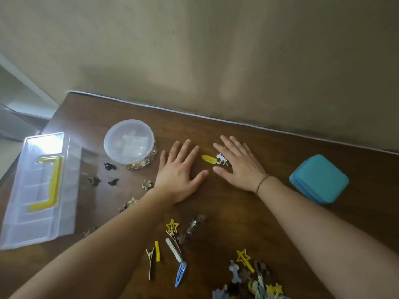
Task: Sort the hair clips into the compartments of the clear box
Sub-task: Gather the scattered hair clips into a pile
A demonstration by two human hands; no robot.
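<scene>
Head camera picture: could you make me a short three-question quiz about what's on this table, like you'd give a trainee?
1. True or false: the clear box lies on the person's right side of the table.
2. Which thing lies between the two hands? A) a blue snap clip B) a yellow clip C) a brown flower clip
3. Fill in: the round clear container has its lid ____.

Key:
1. False. It lies on the left; the teal case is on the right.
2. B. The yellow clip lies between the left hand and the right hand, both flat on the table.
3. On.
</scene>
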